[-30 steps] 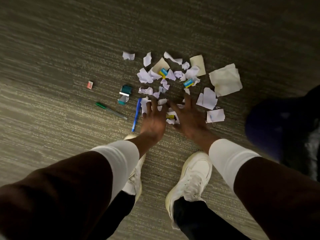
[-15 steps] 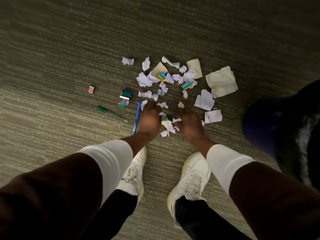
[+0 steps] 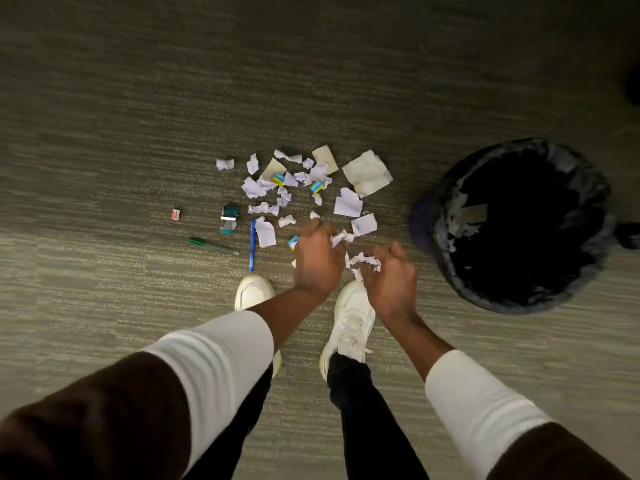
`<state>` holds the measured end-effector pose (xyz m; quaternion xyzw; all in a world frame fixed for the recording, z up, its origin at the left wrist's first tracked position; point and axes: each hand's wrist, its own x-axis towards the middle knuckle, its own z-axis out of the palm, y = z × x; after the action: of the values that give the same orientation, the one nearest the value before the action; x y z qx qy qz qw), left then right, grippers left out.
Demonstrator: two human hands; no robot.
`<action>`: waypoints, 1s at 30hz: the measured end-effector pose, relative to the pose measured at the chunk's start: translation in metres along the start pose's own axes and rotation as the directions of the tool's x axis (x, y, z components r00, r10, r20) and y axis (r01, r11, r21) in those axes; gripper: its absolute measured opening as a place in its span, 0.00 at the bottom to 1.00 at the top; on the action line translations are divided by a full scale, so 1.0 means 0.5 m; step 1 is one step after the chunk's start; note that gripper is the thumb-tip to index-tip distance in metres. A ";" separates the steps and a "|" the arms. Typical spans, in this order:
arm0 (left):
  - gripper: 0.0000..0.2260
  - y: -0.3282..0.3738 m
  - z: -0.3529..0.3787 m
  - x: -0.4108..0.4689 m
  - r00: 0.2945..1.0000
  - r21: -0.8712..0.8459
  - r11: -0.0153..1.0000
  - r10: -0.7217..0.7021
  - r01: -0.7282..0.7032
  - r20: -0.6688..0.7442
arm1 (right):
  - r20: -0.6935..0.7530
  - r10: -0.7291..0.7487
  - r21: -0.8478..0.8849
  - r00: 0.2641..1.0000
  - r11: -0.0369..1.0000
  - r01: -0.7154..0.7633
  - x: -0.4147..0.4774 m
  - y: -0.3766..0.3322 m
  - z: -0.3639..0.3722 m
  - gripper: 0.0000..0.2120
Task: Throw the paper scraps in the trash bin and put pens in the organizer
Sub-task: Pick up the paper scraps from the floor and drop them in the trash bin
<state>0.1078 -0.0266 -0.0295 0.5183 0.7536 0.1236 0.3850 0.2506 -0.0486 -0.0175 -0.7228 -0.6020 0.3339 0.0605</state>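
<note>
1. The round black-lined trash bin stands on the grey-green striped carpet and serves as the landmark; paper scraps cling to its inner wall.
2. The person's right hand, just left of the bin, is curled closed around a bunch of crumpled white paper scraps.
3. The left hand, touching or nearly touching the right one on the side away from the bin, is also curled, pinching a second crumpled white scrap at its fingertips.
4. Roughly twenty loose white and cream paper pieces lie scattered on the carpet left of the bin; the exact count is hard to tell.
5. Two pens lie farther left of the bin: one blue pen, then one green-capped pen beyond it.
6. Three small blue-and-yellow items sit among the scraps.
7. One teal and silver object and one small red eraser-like block lie farthest from the bin.
8. Two white sneakers stand below the hands.
</note>
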 end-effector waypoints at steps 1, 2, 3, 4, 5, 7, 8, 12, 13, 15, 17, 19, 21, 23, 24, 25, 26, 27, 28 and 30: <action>0.07 0.032 0.000 -0.010 1.000 -0.018 1.000 0.019 -0.019 -0.001 | -0.036 0.026 0.021 0.999 0.999 -0.025 -0.013 0.003 -0.029 0.13; 0.07 0.065 0.002 -0.020 0.999 -0.044 0.998 0.039 -0.040 -0.008 | -0.080 0.058 0.048 0.995 0.997 -0.055 -0.022 0.008 -0.056 0.12; 0.07 0.097 0.005 -0.029 0.998 -0.070 0.996 0.057 -0.058 -0.016 | -0.126 0.093 0.068 0.988 0.994 -0.084 -0.029 0.015 -0.082 0.11; 0.06 0.130 0.009 -0.038 0.997 -0.093 0.993 0.071 -0.072 -0.017 | -0.170 0.132 0.083 0.977 0.989 -0.120 -0.033 0.023 -0.107 0.11; 0.05 0.162 0.015 -0.047 0.997 -0.111 0.990 0.081 -0.082 -0.010 | -0.210 0.175 0.101 0.962 0.983 -0.156 -0.037 0.034 -0.131 0.10; 0.05 0.222 0.032 -0.063 0.995 -0.134 0.986 0.103 -0.100 0.013 | -0.282 0.263 0.148 0.923 0.962 -0.229 -0.037 0.059 -0.176 0.10; 0.05 0.248 0.044 -0.069 0.993 -0.143 0.984 0.114 -0.110 0.023 | -0.308 0.307 0.169 0.901 0.949 -0.266 -0.034 0.075 -0.195 0.10; 0.06 0.339 0.086 -0.082 0.987 -0.164 0.977 0.147 -0.136 0.057 | -0.291 0.534 0.337 0.794 0.834 -0.437 -0.006 0.139 -0.253 0.11; 0.07 0.356 0.096 -0.083 0.987 -0.167 0.976 0.149 -0.137 0.065 | -0.279 0.573 0.370 0.771 0.805 -0.464 0.002 0.157 -0.261 0.12; 0.07 0.386 0.116 -0.080 0.983 -0.157 0.977 0.158 -0.141 0.099 | -0.272 0.613 0.399 0.742 0.774 -0.493 0.019 0.189 -0.275 0.12; 0.06 0.407 0.138 -0.074 0.979 -0.121 0.984 0.144 -0.128 0.141 | -0.247 0.641 0.397 0.727 0.751 -0.528 0.036 0.216 -0.284 0.14; 0.06 0.419 0.157 -0.070 0.978 -0.086 0.990 0.122 -0.109 0.170 | -0.191 0.659 0.404 0.728 0.728 -0.553 0.050 0.238 -0.287 0.16; 0.09 0.425 0.170 -0.068 0.974 -0.058 0.992 0.119 -0.110 0.191 | -0.146 0.678 0.411 0.721 0.704 -0.579 0.059 0.250 -0.286 0.17; 0.13 0.423 0.173 -0.068 0.968 -0.055 0.992 0.124 -0.114 0.219 | -0.112 0.713 0.451 0.692 0.657 -0.604 0.060 0.258 -0.283 0.15; 0.14 0.419 0.173 -0.068 0.962 -0.053 0.990 0.139 -0.130 0.234 | -0.114 0.722 0.449 0.682 0.650 -0.613 0.058 0.259 -0.282 0.15; 0.14 0.412 0.172 -0.068 0.956 -0.039 0.986 0.165 -0.160 0.243 | -0.127 0.721 0.426 0.681 0.660 -0.619 0.053 0.259 -0.281 0.17; 0.14 0.403 0.170 -0.070 0.952 -0.017 0.981 0.190 -0.191 0.240 | -0.150 0.709 0.398 0.690 0.682 -0.614 0.047 0.257 -0.280 0.18; 0.14 0.394 0.166 -0.071 0.953 0.001 0.978 0.205 -0.211 0.222 | -0.182 0.679 0.370 0.711 0.717 -0.590 0.039 0.249 -0.280 0.18; 0.13 0.386 0.158 -0.071 0.958 0.008 0.977 0.207 -0.213 0.198 | -0.221 0.630 0.340 0.745 0.766 -0.546 0.032 0.242 -0.279 0.17; 0.12 0.363 0.140 -0.068 0.971 0.006 0.983 0.180 -0.183 0.160 | -0.275 0.482 0.284 0.832 0.867 -0.409 0.016 0.216 -0.272 0.13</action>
<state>0.2876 0.0072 0.0453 0.5972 0.6712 0.1085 0.4255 0.4161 -0.0275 0.0313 -0.8790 -0.3571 0.2725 0.1598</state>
